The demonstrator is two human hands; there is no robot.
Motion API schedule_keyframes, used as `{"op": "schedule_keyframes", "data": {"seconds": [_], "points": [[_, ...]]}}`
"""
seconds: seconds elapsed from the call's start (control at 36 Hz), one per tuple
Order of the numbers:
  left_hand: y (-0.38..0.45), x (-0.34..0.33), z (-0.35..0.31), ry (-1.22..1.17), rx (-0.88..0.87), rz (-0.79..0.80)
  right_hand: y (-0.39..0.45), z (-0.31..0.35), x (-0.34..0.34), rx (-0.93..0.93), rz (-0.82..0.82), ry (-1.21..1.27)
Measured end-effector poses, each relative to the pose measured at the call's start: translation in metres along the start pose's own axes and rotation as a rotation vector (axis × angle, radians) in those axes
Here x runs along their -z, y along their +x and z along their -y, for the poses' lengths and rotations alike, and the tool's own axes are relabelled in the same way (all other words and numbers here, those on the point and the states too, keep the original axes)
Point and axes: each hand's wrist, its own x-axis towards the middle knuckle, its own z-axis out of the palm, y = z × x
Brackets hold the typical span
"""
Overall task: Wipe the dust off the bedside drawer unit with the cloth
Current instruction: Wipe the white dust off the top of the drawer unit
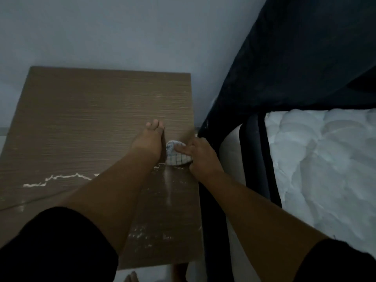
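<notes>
Midway down the right side of the frame, one small checked cloth lies bunched on the brown wood-grain top of the bedside drawer unit, close to the unit's right edge. The right hand presses it down, one straight finger laid across the fabric and the others curled round its bunched end (a hold that seems meant to keep the wad together while it is pushed). Just left of the cloth, the left hand rests flat on the top with its fingers straight and pressed together, apparently to brace the person leaning over; it holds nothing. One jagged line of pale dust runs across the lower left of the top, and looser specks are scattered toward the bottom centre, so the wiping looks only partly done, with the surface toward the top of the frame looking cleaner. Two bare forearms reach up from the bottom of the frame out of dark sleeves. At right, one bed carries a white quilted mattress beneath a dark headboard. A pale wall fills the upper left.
</notes>
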Motion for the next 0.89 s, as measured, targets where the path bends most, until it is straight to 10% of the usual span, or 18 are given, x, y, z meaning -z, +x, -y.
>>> {"op": "schedule_keyframes", "data": {"seconds": [0.42,0.89], "points": [[-0.046,0.01,0.021,0.039,-0.079,0.061,-0.03,0.035,0.013,-0.212,-0.178,0.088],[-0.081,0.023,0.227,-0.056,0.156,-0.027,0.045,0.179,-0.036,-0.186,-0.24,0.161]]}}
